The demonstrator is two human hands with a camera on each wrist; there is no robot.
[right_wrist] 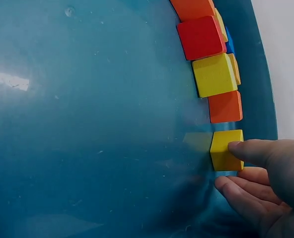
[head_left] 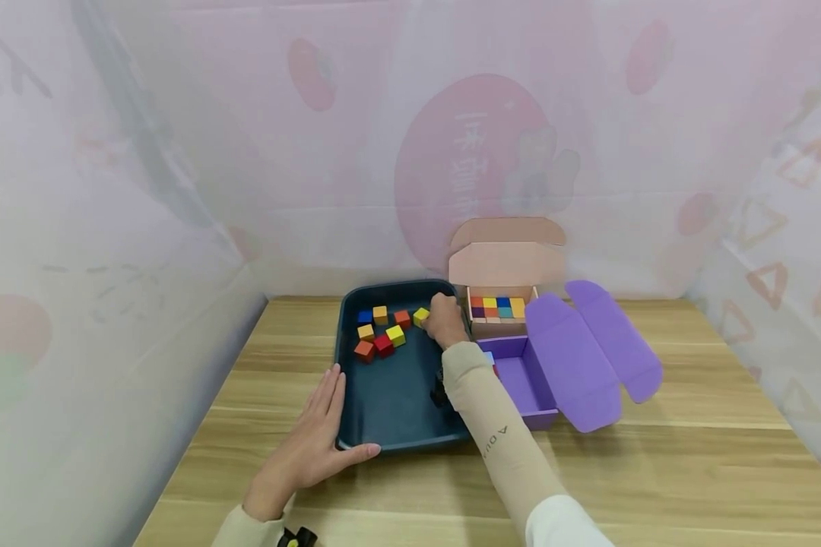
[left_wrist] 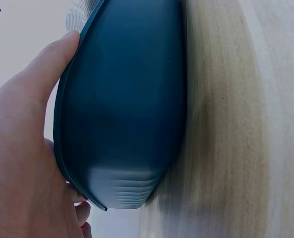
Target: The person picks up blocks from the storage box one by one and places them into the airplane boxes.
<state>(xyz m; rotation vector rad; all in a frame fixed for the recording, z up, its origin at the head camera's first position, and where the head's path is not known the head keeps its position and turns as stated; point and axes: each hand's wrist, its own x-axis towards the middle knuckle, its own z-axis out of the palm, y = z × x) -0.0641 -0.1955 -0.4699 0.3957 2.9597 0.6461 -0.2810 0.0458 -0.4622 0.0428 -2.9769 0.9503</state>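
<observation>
A dark teal tray (head_left: 397,410) holds several coloured cubes in its far left part, among them red (head_left: 383,346), orange (head_left: 364,351), yellow (head_left: 395,336) and blue (head_left: 365,317) ones. My left hand (head_left: 315,437) rests on the tray's near left corner, fingers straight along the side rim and thumb on the front rim. Inside the tray my right hand (head_left: 445,319) reaches to a separate yellow cube (right_wrist: 226,151). In the right wrist view the thumb overlaps this cube, while the extended fingers (right_wrist: 236,193) lie beside it with a small gap showing.
Right of the tray stands an open purple box (head_left: 540,418), its lid (head_left: 581,365) spread rightward; blue and red pieces show partly behind my right sleeve. Behind it, a light-brown box (head_left: 506,262) with raised lid contains several coloured cubes. A printed curtain (head_left: 356,175) surrounds the wooden table (head_left: 691,456).
</observation>
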